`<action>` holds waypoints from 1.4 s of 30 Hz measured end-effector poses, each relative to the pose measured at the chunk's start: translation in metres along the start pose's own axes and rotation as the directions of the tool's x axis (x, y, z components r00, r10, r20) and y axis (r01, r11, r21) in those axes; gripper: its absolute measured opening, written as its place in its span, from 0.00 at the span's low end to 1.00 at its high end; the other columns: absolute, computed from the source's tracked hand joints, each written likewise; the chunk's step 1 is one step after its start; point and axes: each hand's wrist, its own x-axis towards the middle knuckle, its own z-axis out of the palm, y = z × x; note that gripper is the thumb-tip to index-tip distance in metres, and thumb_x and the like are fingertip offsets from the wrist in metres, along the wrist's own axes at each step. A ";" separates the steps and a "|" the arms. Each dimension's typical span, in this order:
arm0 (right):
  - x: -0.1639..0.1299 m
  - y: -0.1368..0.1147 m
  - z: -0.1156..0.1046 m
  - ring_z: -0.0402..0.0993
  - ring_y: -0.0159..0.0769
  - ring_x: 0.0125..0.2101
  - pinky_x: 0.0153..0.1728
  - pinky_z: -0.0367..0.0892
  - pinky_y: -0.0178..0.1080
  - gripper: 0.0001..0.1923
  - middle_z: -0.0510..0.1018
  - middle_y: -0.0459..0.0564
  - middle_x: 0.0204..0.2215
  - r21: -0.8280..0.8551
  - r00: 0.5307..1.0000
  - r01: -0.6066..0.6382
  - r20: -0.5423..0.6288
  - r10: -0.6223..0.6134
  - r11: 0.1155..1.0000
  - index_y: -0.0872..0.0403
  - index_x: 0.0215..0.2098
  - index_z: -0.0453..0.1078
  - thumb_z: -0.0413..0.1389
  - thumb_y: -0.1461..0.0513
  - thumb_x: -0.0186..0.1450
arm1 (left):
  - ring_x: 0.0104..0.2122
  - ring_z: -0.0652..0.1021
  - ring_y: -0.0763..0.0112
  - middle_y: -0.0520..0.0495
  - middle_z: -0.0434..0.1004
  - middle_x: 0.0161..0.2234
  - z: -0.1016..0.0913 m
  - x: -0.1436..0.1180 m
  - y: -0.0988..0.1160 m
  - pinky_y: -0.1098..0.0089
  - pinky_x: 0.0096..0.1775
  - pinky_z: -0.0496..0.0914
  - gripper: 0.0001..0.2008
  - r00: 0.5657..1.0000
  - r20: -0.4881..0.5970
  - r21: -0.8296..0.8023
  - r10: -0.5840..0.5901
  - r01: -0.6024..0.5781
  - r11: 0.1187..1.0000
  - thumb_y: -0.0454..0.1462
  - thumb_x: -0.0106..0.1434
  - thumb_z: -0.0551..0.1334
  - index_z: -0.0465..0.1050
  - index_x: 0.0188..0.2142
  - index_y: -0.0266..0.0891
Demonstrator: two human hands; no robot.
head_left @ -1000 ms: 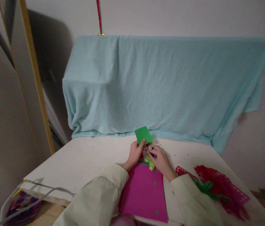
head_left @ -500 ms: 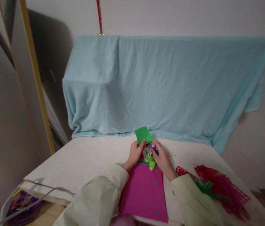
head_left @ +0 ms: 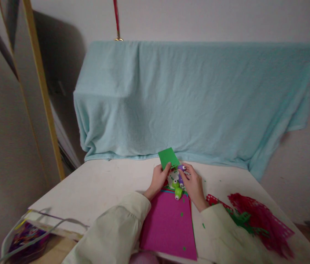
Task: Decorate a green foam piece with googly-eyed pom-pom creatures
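Head camera: nearest lay the magenta sheet [head_left: 168,227], flat at the bench's near edge, its long axis running from near edge to far edge, with small green punched bits scattered on it. At its far end a light green punch [head_left: 177,190] rested on the sheet, just beside the right hand [head_left: 194,185]. That hand had closed its fingers around a small purple punch [head_left: 181,169], and it had shifted toward the far edge since a second before, when it lay lower over the sheet; the purple punch now sat right beside the green card's near corner. The left hand [head_left: 159,179] stayed where it was, thumb and fingers pinched on the lower edge of the green card [head_left: 168,157], which stood tilted up off the bench [head_left: 102,187], its free corner pointing toward the far edge and slightly left. Toward the bench's right edge lay a heap of red and green cut paper scraps [head_left: 256,220], well apart from both hands. Beyond the far edge hung a pale blue cloth [head_left: 193,99], draped over something hidden.
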 end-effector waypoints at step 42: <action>0.000 -0.003 0.001 0.78 0.39 0.31 0.35 0.74 0.40 0.20 0.79 0.51 0.34 0.010 0.999 -0.043 -0.022 0.043 0.999 0.52 0.47 0.67 0.59 0.52 0.61 | 0.18 0.64 0.76 0.54 0.63 0.14 0.001 -0.003 0.004 0.76 0.21 0.55 0.29 0.998 0.056 0.093 0.024 -0.029 0.995 0.57 0.63 0.49 0.67 0.22 0.35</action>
